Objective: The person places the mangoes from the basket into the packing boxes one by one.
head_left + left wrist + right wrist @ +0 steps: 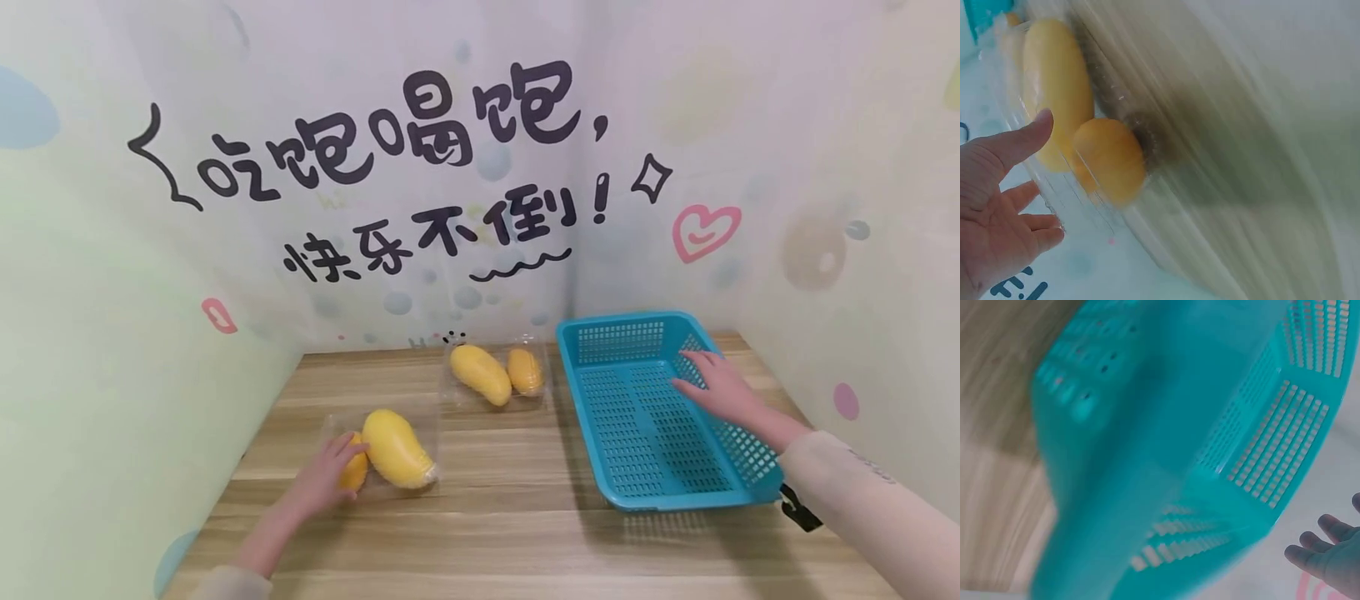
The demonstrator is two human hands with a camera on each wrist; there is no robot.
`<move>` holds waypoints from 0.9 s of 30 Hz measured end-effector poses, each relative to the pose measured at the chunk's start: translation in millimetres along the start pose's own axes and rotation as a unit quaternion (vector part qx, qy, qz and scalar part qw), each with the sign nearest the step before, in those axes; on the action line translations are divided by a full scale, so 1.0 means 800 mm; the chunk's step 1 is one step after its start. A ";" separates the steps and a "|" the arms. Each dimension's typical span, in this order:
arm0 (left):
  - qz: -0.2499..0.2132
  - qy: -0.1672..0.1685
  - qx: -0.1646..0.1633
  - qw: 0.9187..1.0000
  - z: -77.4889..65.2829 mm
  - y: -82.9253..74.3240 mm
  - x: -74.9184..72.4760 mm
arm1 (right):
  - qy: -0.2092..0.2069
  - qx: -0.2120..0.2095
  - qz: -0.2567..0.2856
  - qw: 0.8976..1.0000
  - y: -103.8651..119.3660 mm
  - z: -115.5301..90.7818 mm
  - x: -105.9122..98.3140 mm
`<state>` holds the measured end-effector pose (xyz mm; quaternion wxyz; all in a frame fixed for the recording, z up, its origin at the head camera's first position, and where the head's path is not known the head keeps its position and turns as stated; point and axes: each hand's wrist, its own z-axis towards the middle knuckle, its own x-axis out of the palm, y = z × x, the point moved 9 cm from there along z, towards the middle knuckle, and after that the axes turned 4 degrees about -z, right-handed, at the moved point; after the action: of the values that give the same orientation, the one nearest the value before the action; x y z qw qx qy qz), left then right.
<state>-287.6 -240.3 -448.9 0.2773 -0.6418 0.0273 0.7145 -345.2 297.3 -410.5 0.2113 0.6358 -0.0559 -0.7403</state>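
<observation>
My left hand (330, 473) reaches over a clear plastic tray (423, 414) at the front left, its thumb and fingers spread. That tray holds a large yellow mango (397, 448) and a smaller orange-yellow fruit (354, 467), partly covered by the hand in the head view. In the left wrist view the thumb overlaps the larger mango (1059, 87), and the fingertips are right at the tray's edge. Over the right side of a blue perforated basket (577, 400), my right hand (726, 390) extends with fingers apart and nothing in them.
Behind, against the wall, a second clear tray (447, 398) holds a yellow mango (480, 375) and a smaller orange-yellow fruit (525, 372). The wooden table (487, 533) is bounded by printed walls at the back and both sides. Dark writing marks the back wall (525, 300).
</observation>
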 end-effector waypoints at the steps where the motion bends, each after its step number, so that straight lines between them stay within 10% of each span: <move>1: 0.002 0.003 -0.002 1.000 0.004 0.005 -0.001 | 0.003 0.004 0.003 1.000 -0.003 -0.002 -0.001; 11: 0.092 -0.010 -0.043 0.995 0.048 0.042 -0.022 | 0.025 0.027 0.007 0.999 -0.018 -0.011 -0.004; 27: 0.103 0.006 -0.108 0.989 0.109 0.076 -0.016 | 0.035 0.035 -0.002 0.999 -0.020 -0.015 -0.005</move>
<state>-392.3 -261.5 -440.9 0.1312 -0.6661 0.0181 0.7340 -336.9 315.7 -415.0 0.1899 0.6684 -0.0731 -0.7155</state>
